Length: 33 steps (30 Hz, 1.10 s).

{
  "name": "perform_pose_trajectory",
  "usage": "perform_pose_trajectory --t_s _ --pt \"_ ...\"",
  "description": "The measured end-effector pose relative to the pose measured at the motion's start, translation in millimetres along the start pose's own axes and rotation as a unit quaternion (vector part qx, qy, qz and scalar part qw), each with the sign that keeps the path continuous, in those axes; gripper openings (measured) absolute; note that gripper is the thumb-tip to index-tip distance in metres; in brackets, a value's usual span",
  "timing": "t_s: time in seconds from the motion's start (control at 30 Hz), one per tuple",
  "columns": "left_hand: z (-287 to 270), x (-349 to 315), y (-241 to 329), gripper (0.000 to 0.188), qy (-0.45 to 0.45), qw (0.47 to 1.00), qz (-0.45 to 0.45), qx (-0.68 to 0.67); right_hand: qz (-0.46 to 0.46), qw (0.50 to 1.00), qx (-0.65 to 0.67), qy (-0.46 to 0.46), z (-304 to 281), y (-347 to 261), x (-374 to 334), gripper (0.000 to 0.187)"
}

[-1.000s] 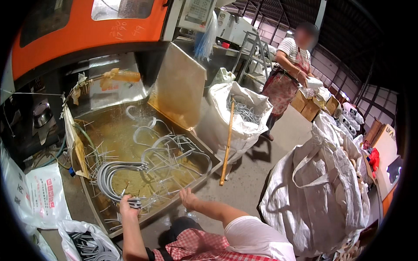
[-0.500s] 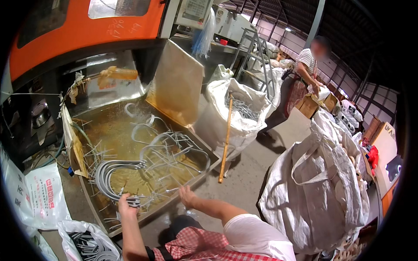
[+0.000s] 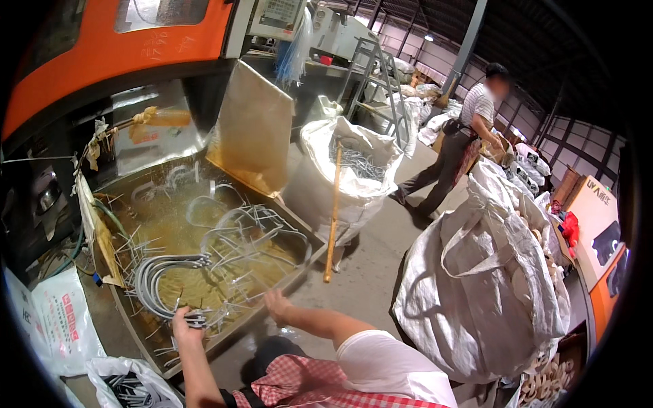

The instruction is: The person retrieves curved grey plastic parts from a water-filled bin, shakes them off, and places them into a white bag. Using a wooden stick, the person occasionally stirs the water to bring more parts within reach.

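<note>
At the far lower left, an open white bag (image 3: 126, 364) of grey strips sits close by the tub, where a trailing elbow could snag it. Next, the left hand (image 3: 183, 326) is closed round the lower ends of a bundle of grey hoops (image 3: 146, 285) lying over the tub's water. It grips only that end, so wet pieces could slide out or fan apart. Further along, loose strips (image 3: 238, 228) tangle in the water and might hook the bundle if it's dragged. The right hand (image 3: 277, 306) is half open at the tub's near rim (image 3: 309, 258), nothing visible in it; I can't tell if it touches. Right of that, a stick (image 3: 333, 217) leans on a white sack (image 3: 306, 183); a knock could topple it.
</note>
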State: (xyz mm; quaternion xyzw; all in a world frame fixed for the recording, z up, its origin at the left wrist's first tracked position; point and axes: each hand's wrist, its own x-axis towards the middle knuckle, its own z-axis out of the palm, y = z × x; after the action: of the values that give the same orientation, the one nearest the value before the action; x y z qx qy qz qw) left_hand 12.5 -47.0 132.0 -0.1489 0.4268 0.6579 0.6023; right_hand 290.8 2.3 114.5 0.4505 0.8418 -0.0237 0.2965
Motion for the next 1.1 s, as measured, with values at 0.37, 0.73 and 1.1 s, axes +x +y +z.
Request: perform_pose_trajectory --t_s 0.37,0.73,1.1 --pt "12 -16 -1 0.011 0.001 1.000 -0.018 -0.026 0.007 0.999 0.021 0.027 6 1 0 0.105" --pt "2 1 -2 0.011 -0.012 0.999 -0.037 -0.023 0.006 0.999 -0.011 0.035 10 -1 4 0.093" --pt "-4 8 1 0.009 -0.019 0.999 -0.036 0.003 -0.027 0.999 -0.009 0.022 4 -2 7 0.084"
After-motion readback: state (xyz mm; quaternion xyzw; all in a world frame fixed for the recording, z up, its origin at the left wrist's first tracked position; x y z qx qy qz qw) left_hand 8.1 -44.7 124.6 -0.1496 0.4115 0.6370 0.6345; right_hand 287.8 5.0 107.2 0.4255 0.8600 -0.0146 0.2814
